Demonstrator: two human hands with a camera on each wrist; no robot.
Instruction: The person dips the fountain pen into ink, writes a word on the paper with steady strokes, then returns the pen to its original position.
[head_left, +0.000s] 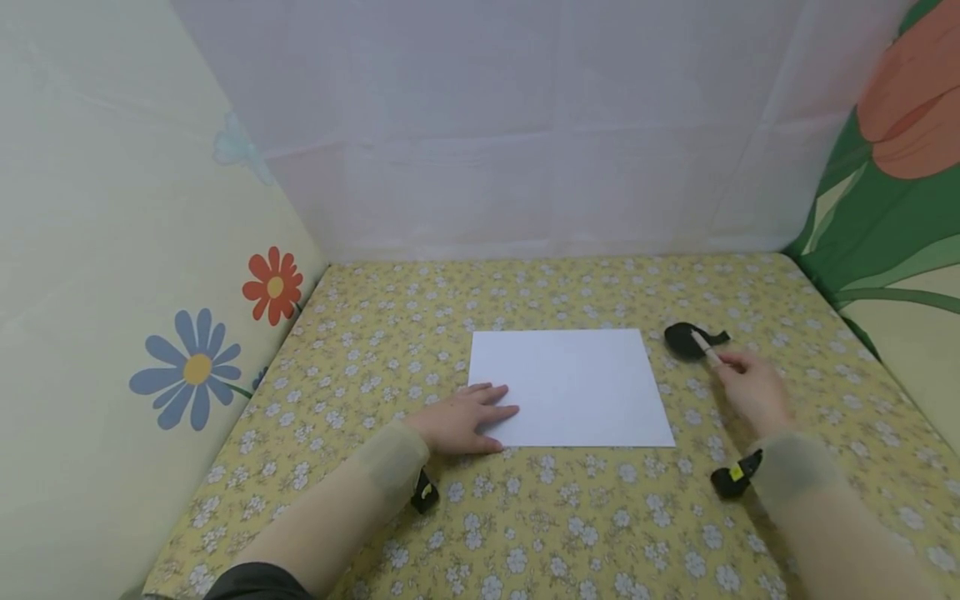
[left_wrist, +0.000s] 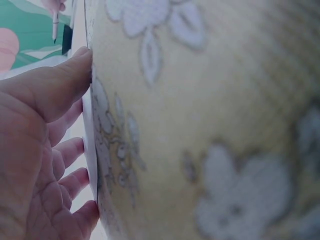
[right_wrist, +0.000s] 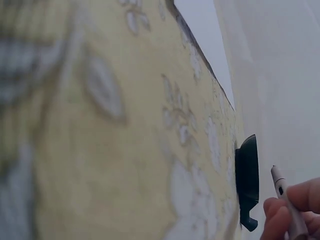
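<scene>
A white sheet of paper lies flat on the table. My left hand rests on its lower left corner with fingers spread; in the left wrist view the thumb lies along the paper's edge. To the right of the sheet, my right hand pinches a slim, pale pen with a dark tip. In the head view the pen's tip overlaps a small black dish with a short handle. The right wrist view shows the pen apart from the dish, tip up in that picture.
A yellow cloth with white flowers covers the table. Behind it hangs a pale plain sheet. Flower-printed panels stand at the left and right. Each wrist wears a band with a small black camera.
</scene>
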